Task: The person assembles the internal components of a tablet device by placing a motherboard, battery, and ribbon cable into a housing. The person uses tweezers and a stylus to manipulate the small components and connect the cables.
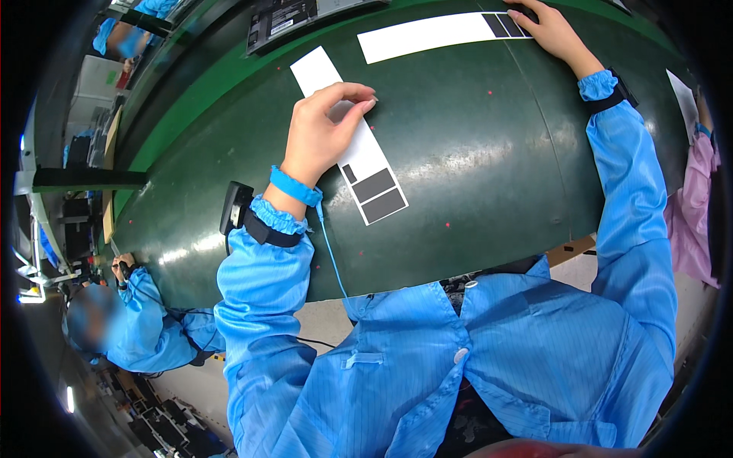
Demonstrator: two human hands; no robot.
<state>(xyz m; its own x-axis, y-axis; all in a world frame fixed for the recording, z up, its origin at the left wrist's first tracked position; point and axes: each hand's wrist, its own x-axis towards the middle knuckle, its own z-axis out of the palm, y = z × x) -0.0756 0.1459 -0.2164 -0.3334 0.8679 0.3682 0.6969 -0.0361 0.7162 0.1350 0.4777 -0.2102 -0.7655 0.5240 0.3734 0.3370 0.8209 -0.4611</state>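
Observation:
A white backing strip (374,150) with black rectangular stickers (373,183) at its near end lies slantwise on the green table. Over its middle is my left hand (321,126), thumb and fingertips pinched together; whatever they may hold is too small to make out. Farther right, a second white strip (427,37) carries black stickers (500,26) at its right end. There my right hand (556,32) has its thumb and fingers curled close to the stickers, with something dark between them that I cannot make out. A blue band with a cord circles my left wrist.
The dark green table (466,137) curves around in front of me. At its far side lies a black device (286,23). A person in blue (153,320) works at the left; a pink sleeve (693,206) and another white sheet (682,95) appear at the right.

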